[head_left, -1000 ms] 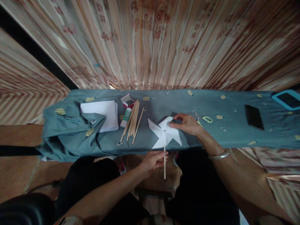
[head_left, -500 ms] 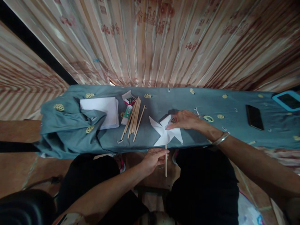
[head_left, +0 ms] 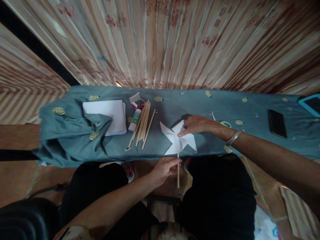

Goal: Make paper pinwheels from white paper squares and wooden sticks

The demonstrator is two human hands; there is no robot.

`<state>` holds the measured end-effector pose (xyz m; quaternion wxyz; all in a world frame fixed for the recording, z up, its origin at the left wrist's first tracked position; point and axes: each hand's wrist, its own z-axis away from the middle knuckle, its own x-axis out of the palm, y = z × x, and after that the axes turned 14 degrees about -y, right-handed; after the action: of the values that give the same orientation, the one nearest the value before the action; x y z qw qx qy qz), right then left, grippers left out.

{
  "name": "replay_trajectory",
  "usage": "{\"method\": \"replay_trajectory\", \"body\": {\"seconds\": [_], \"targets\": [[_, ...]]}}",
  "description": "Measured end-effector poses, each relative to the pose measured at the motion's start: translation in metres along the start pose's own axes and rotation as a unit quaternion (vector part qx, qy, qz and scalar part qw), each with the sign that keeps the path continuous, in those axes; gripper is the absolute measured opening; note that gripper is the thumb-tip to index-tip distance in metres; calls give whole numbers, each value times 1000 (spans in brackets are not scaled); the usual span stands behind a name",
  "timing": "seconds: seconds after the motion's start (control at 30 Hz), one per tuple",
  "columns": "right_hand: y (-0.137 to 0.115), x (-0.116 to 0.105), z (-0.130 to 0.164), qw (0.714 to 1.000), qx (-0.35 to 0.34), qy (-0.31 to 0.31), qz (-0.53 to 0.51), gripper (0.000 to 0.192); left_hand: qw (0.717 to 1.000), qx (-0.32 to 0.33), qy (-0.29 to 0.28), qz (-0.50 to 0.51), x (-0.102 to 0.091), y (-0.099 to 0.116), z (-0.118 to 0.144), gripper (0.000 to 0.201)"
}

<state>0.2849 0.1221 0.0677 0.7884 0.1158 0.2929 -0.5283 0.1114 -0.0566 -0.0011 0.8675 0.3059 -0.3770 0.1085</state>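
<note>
A white paper pinwheel [head_left: 175, 145] lies over the front edge of the cloth-covered table, its blades spread. Its wooden stick [head_left: 178, 181] points down past the edge toward me. My left hand [head_left: 163, 170] pinches this stick just below the blades, between thumb and fingers. From the right, my right hand [head_left: 196, 125] reaches onto the pinwheel, thumb pressed at its centre and the other fingers curled by an upper blade. That thumb covers the centre, and the undersides of the fingers are hidden.
Left of the pinwheel lie several wooden sticks [head_left: 143, 125], a glue stick [head_left: 135, 119], an open box of small pins [head_left: 137, 102] and stacked white paper [head_left: 116, 115]. To the right are scissors [head_left: 225, 124], a phone [head_left: 277, 123] and a blue-framed device [head_left: 310, 104]. A curtain [head_left: 160, 50] hangs behind.
My right thumb now covers the pinwheel's centre, where a small pin head showed before. My left hand keeps its hold on the stick. The view has shifted slightly.
</note>
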Motion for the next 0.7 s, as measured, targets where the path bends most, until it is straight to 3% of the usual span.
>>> {"method": "replay_trajectory", "body": {"seconds": [0.3, 0.7], "targets": [[-8, -9, 5, 998, 12, -39, -52, 55, 1000, -7, -4, 1, -3, -1, -2, 48], [-2, -10, -9, 998, -22, -33, -47, 63, 1000, -7, -9, -11, -7, -5, -10, 47]]}}
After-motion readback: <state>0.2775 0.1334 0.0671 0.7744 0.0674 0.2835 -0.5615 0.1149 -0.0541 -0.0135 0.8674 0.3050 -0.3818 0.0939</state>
